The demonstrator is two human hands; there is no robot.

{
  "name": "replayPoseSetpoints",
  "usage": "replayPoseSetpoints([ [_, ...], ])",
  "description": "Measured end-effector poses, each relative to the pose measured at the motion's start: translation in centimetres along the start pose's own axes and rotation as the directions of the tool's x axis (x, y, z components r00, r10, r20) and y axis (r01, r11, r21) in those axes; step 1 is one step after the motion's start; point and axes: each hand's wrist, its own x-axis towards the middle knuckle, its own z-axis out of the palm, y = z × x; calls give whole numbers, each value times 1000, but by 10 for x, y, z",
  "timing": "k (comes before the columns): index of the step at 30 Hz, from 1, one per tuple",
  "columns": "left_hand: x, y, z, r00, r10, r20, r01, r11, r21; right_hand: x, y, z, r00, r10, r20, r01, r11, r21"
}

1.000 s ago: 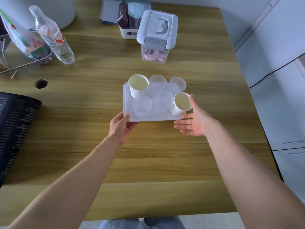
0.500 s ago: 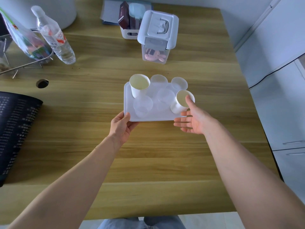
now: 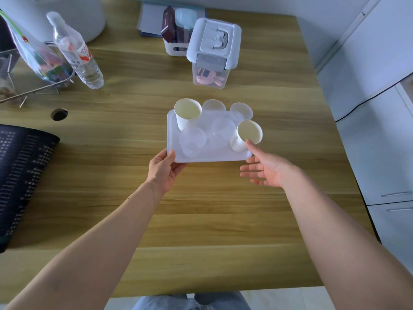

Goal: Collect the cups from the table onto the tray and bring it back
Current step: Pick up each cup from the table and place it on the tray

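Head cam: my left hand (image 3: 164, 170) is pinching the tray (image 3: 214, 156) w/ cups at its near-left corner on the wooden table (image 3: 134, 209); my right hand (image 3: 267, 170) is hovering spread, thumb touching the near-right paper cup (image 3: 247, 135). Storage box (image 3: 212, 50) is sitting just beyond, water bottle (image 3: 76, 52) & black basket (image 3: 20, 175) well off left.
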Motion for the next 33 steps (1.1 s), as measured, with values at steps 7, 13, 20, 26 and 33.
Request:
replayPoseSetpoints([
  [7,-3,4,5,1000,0,3,0,1000,16,5,19,-6,998,-30,-61,30,999,15],
  [13,-6,7,9,1000,2,26,-3,1000,28,13,29,-13,984,-148,-97,159,980,122],
  [20,-11,8,21,998,6,69,-9,999,40,20,28,-20,958,-251,-135,276,938,210],
  [26,-16,2,38,996,-1,91,-4,999,50,19,29,-30,943,-281,-180,320,916,242],
  [33,-21,-6,51,993,-20,118,12,997,76,11,46,-45,926,-315,-207,367,882,296],
])
